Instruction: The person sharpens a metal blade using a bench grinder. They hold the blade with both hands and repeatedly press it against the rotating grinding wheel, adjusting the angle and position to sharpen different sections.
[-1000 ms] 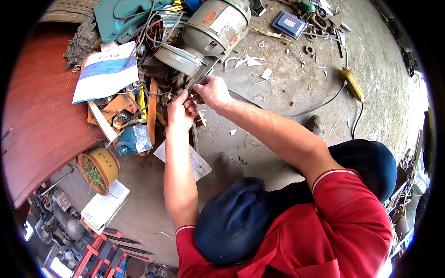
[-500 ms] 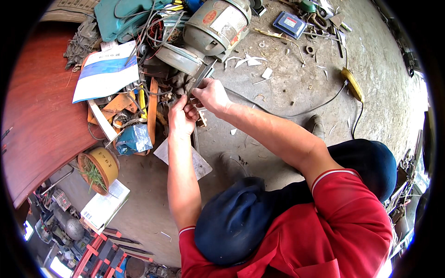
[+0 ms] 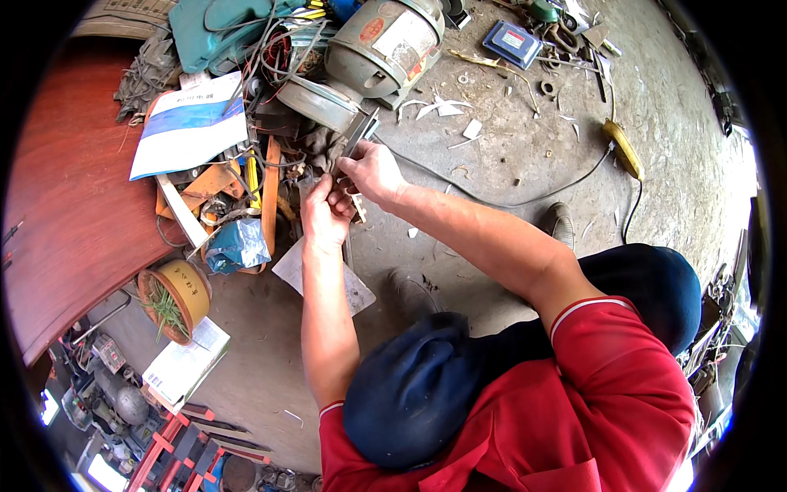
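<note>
A grey motor-bodied machine point(image 3: 381, 53) with a round housing point(image 3: 316, 105) at its lower end sits at the top centre. My right hand point(image 3: 373, 172) pinches a narrow grey metal piece point(image 3: 357, 131) that slants up against the edge of that housing. Just below and left of it, my left hand point(image 3: 326, 209) has its fingers curled at the lower end of the same piece, whose end is largely hidden by the fingers. A small wooden bit point(image 3: 358, 211) shows beside my left fingers.
Red wooden surface point(image 3: 82, 189), left, beside a heap of wires, orange pieces point(image 3: 269, 189) and white-blue sheet point(image 3: 180, 131). Potted plant point(image 3: 176, 299) below. Grey floor holds scraps, blue box point(image 3: 512, 43), yellow corded object point(image 3: 623, 149) and a cable. Grey board point(image 3: 352, 291) near my knees.
My left hand and forearm have shifted slightly right, and the hand a little down. My right hand stays in nearly the same place on the metal piece.
</note>
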{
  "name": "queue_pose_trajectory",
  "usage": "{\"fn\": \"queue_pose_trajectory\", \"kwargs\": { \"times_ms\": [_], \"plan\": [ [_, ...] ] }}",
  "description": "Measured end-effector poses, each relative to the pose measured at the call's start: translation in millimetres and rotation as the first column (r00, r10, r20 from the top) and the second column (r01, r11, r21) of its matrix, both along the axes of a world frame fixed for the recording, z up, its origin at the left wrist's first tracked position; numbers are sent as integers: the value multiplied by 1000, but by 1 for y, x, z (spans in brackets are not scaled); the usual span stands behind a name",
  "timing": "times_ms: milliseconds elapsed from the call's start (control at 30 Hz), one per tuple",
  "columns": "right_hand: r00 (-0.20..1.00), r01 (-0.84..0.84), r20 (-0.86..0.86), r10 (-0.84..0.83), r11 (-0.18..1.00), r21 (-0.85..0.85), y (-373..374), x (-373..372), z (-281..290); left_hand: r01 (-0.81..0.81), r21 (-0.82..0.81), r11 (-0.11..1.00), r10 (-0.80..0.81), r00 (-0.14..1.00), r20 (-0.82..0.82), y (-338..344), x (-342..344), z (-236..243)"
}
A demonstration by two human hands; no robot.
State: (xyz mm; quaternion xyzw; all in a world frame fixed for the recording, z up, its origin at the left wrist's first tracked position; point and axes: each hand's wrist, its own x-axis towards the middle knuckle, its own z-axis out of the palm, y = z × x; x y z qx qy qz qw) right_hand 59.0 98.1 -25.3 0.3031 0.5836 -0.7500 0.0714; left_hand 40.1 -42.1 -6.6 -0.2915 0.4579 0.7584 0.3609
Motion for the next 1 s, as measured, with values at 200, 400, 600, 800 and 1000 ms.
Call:
{"fn": "queue_pose_trajectory", "kwargs": {
  "times_ms": [200,400,600,800,1000],
  "plan": [
    [1000,8,0,-8,999,34,-3,3,0,-12,3,1000,12,1000,19,-3,4,-1],
    [999,-35,34,34,999,30,-4,5,10,-13,20,1000,12,999,34,-8,8,-1],
    [997,-62,51,60,997,46,-3,5,12,-32,13,999,32,999,43,-4,11,5],
    [996,-79,54,73,989,124,-4,6,13,-58,42,997,55,997,52,-3,15,7],
    [991,-120,82,110,984,130,-7,8,15,-83,26,996,82,996,42,-7,19,7]
  ]
}}
